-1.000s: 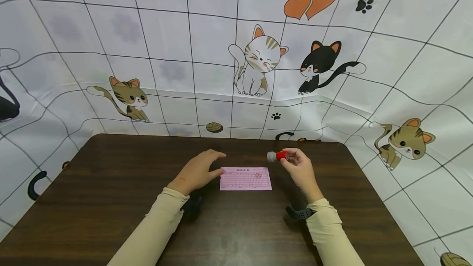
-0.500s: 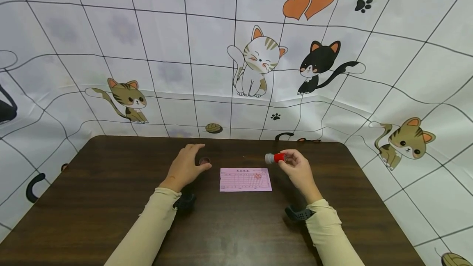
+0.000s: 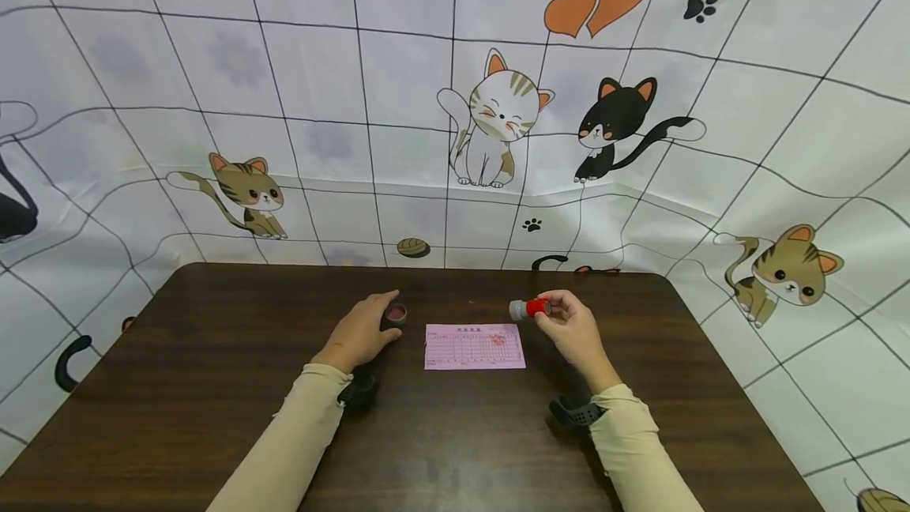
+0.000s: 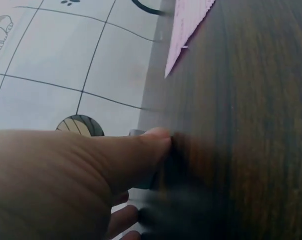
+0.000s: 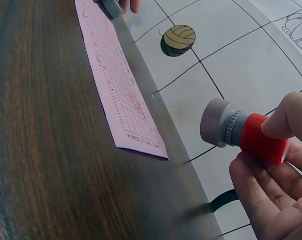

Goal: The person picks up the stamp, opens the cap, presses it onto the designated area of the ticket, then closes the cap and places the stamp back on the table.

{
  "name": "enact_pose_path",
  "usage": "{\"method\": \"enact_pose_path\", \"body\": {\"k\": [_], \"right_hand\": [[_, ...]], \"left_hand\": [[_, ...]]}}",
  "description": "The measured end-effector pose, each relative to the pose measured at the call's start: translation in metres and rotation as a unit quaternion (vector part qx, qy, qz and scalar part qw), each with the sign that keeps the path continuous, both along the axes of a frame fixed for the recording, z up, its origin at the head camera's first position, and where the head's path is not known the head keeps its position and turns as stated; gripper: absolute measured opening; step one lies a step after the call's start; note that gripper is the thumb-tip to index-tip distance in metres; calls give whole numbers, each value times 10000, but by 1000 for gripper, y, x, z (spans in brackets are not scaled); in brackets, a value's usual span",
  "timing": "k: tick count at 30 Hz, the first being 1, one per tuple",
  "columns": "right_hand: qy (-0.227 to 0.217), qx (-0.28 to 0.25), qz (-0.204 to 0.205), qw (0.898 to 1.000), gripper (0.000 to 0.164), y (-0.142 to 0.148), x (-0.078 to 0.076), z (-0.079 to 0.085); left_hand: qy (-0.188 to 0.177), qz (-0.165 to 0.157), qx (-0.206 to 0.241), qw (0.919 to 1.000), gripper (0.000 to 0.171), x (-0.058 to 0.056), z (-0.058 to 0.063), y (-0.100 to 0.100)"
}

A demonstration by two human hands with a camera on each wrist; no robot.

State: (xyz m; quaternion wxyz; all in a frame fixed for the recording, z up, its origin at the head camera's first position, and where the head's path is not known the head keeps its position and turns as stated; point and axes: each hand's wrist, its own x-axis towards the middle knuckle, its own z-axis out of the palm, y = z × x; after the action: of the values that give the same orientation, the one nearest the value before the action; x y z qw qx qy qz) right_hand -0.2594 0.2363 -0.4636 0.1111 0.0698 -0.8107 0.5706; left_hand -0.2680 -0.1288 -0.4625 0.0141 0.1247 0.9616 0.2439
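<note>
In the head view my right hand (image 3: 574,329) holds a red and grey stamp (image 3: 529,309) sideways above the table, right of the paper's top edge. The right wrist view shows thumb and fingers pinching its red handle (image 5: 264,142), the broad grey end pointing away from the hand. My left hand (image 3: 357,334) has thumb and index finger around a small round cap (image 3: 395,315), dark reddish inside, left of the paper. In the left wrist view the thumb lies across the cap, partly hiding it. Between the hands lies a pink printed form (image 3: 475,348) with a red mark near its upper right.
The dark wooden table (image 3: 455,433) ends at the back against a white grid-patterned sheet (image 3: 320,148) printed with cartoon cats. Dark straps (image 3: 574,412) circle both wrists.
My left hand has drawn back left from the form's edge to the cap, which has come into sight, and its fingers have closed around it. The right hand with the stamp barely shifted.
</note>
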Motion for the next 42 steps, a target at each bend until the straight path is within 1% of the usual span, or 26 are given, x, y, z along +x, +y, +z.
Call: {"method": "enact_pose_path", "body": {"k": [5,9,14,21,24,31,37,38,42], "right_hand": [[13,37,35,10000,28,0,0,-1],[13,-25,58,10000,28,0,-1,-1],[12,8,7,10000,29,-1,-1,-2],[-4,94,-82,9999,28,0,1,-3],[39,94,-62,9999,28,1,1,-2],[82,86,-39,9999,28,1,2,1],[7,132,-44,9999,29,0,3,3],[-13,130,-36,9999,30,-1,4,5],[-18,158,26,9999,29,-7,16,21]], "left_hand": [[261,152,-81,9995,68,0,-5,4],[403,354,-12,9986,65,0,-6,6],[480,520,79,9975,63,1,-8,8],[471,649,4,9968,60,1,-10,9],[468,672,-17,9966,60,1,-10,10],[556,603,-127,9965,60,0,-8,11],[580,612,-51,9964,55,1,-8,10],[583,612,-25,9964,53,1,-8,10],[619,611,50,9962,45,2,-8,10]]}}
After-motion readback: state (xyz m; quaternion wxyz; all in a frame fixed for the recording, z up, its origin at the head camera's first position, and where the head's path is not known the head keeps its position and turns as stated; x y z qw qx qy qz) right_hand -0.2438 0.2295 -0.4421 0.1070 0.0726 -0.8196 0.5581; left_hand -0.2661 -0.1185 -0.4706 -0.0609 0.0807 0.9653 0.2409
